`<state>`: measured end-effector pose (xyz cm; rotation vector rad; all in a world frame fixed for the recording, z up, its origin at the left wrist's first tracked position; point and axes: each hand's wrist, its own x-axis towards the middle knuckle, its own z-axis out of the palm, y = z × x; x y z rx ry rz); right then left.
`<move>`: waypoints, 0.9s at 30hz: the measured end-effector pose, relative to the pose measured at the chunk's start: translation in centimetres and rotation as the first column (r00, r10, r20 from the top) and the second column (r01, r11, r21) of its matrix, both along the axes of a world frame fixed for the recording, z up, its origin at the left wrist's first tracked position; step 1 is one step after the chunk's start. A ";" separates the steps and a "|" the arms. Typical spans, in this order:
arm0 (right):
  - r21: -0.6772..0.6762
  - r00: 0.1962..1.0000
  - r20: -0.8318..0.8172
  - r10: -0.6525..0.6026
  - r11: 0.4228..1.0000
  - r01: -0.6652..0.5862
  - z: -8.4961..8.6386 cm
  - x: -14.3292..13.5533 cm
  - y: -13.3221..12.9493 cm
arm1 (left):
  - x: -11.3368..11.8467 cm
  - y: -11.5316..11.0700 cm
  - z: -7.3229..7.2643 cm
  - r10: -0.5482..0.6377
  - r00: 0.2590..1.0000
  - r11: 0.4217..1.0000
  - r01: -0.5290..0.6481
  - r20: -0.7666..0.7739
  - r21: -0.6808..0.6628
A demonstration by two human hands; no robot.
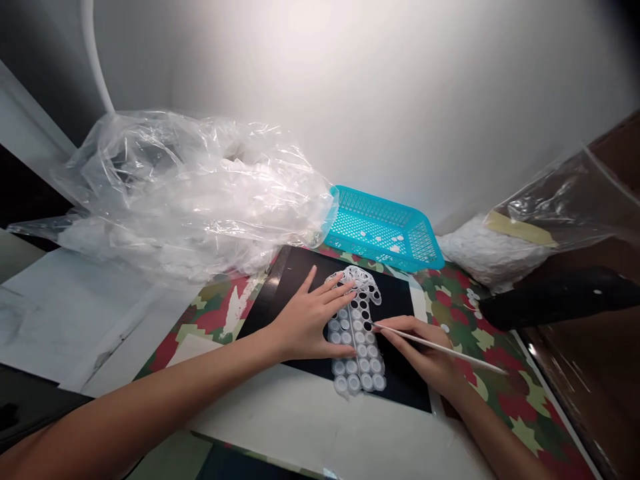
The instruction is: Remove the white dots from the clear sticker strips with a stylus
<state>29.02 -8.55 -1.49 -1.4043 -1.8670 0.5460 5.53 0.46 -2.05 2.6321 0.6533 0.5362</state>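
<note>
A strip of translucent white round pieces [367, 365] lies on a black mat [400, 373]. Toward its far end the strip has open holes, and that end is bunched up. My left hand [315, 320] lies with spread fingers across the strip's left side, covering part of it. In my right hand [425, 350] is a thin white stick [450, 350], pinched between thumb and fingers. The stick's tip meets the strip at a hole by its right edge.
A blue plastic basket [425, 233] with a few small white pieces stands behind the mat. Large clear plastic bags [200, 193] of white material fill the left; another bag [490, 253] sits at right, near a black object [560, 299]. A patterned cloth [515, 400] covers the table.
</note>
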 end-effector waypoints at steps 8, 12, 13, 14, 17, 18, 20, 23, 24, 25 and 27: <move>-0.013 0.992 0.029 0.125 0.992 -0.124 -0.7 0.3 -0.2 | 3.1 0.2 -0.7 -0.091 0.993 0.996 0.092 -0.070 0.006; -0.012 0.992 0.031 0.119 0.993 -0.119 -0.7 0.2 -0.2 | 3.3 0.6 -1.4 -0.070 0.991 0.998 0.070 -0.110 -0.006; -0.009 0.992 0.032 0.120 0.993 -0.120 -0.7 0.3 -0.2 | 3.3 0.6 -1.4 -0.066 0.991 0.998 0.067 -0.116 -0.002; 0.003 0.992 0.034 0.122 0.993 -0.122 -0.8 0.3 -0.2 | 3.3 0.6 -1.4 -0.064 0.991 0.998 0.065 -0.121 0.004; 0.071 0.983 0.073 0.169 0.982 -0.175 -1.0 0.4 -0.2 | 3.2 0.5 -1.4 -0.062 0.989 0.998 0.066 -0.131 0.023; 0.098 0.976 0.099 0.192 0.975 -0.202 -1.1 0.4 -0.2 | 3.2 0.5 -1.5 -0.061 0.989 0.998 0.065 -0.133 0.027; 0.144 0.964 0.154 0.216 0.961 -0.238 -1.3 0.4 -0.1 | 3.3 0.5 -1.5 -0.060 0.989 0.998 0.064 -0.133 0.028; 0.195 0.967 0.182 0.178 0.958 -0.213 -1.4 0.2 0.0 | 3.4 0.5 -1.7 -0.054 0.991 0.998 0.056 -0.121 0.016; 0.203 0.972 0.176 0.157 0.960 -0.191 -1.5 0.1 0.1 | 3.4 0.5 -1.7 -0.051 0.992 0.999 0.052 -0.118 0.011; 0.209 0.977 0.166 0.134 0.963 -0.167 -1.5 0.0 0.1 | 3.4 0.5 -1.7 -0.048 0.992 0.999 0.049 -0.117 0.008; 0.217 0.985 0.147 0.086 0.969 -0.117 -1.5 -0.2 0.3 | 3.4 0.4 -1.6 -0.044 0.992 0.999 0.045 -0.118 0.006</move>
